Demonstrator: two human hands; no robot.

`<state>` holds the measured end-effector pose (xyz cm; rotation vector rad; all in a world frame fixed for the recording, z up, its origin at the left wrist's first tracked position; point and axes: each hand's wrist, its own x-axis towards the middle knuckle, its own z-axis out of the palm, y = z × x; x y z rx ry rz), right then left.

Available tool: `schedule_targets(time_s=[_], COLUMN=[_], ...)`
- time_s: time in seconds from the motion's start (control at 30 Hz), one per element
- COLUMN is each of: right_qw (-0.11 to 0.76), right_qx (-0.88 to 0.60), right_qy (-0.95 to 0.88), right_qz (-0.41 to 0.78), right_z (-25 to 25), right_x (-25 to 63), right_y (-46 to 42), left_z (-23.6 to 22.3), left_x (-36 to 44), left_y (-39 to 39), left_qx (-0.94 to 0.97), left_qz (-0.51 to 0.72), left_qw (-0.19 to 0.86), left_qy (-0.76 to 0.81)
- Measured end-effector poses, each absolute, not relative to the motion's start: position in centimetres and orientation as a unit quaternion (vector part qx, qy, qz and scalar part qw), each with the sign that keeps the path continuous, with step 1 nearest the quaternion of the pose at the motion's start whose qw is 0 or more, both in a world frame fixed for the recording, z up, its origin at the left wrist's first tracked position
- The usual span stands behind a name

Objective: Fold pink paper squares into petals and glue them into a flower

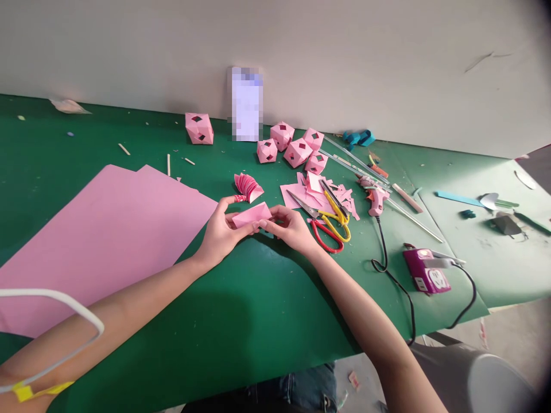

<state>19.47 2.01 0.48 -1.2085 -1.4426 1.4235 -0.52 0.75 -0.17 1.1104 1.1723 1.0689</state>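
A small folded piece of pink paper [251,215] is held between my two hands over the green table. My left hand [221,231] grips its left end, and my right hand [289,228] pinches its right end, with the thumbs on the near edge. Just beyond my fingers lies a fanned stack of folded pink pieces [248,187]. To the right of my right hand rest scissors with red and yellow handles [329,235], partly over pink paper scraps [316,198].
Large pink sheets [112,229] cover the left side. Folded pink paper shapes [298,152] and a propped phone [247,104] stand at the back. A pink glue gun [377,199], its cord, and a purple power socket block [426,271] lie on the right.
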Motion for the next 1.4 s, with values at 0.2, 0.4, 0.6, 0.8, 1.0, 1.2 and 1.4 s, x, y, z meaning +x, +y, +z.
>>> schedule_targets(time_s=[0.2,0.4,0.6,0.8,1.0,1.2,1.4], right_qw=[0.372,0.386,0.38,0.408,0.395,0.401,0.392], right_qx=[-0.46,-0.477,-0.462,-0.493,-0.481,-0.484,-0.488], right_qy=[-0.591,-0.566,-0.579,-0.594,-0.587,-0.59,-0.571], right_qz=[0.549,0.551,0.554,0.488,0.517,0.507,0.531], right_z=[0.25,0.36,0.74,0.07,0.14,0.09,0.13], right_x=[19.53,19.3,19.48,19.25,19.19,19.32,19.45], right_y=[2.0,1.9,2.02,1.8,1.65,1.66,1.69], left_z=[0.0,0.27,-0.35,-0.6,-0.16,-0.17,0.19], left_x=[-0.38,-0.27,-0.48,-0.47,-0.37,-0.41,-0.28], left_y=[0.75,0.71,0.87,0.9,0.92,0.84,0.79], left_qx=[0.468,0.466,0.466,0.465,0.454,0.468,0.433], left_qz=[0.451,0.446,0.461,0.46,0.457,0.449,0.473], left_qw=[0.577,0.575,0.566,0.568,0.579,0.582,0.599], left_qy=[0.494,0.503,0.5,0.499,0.499,0.49,0.48])
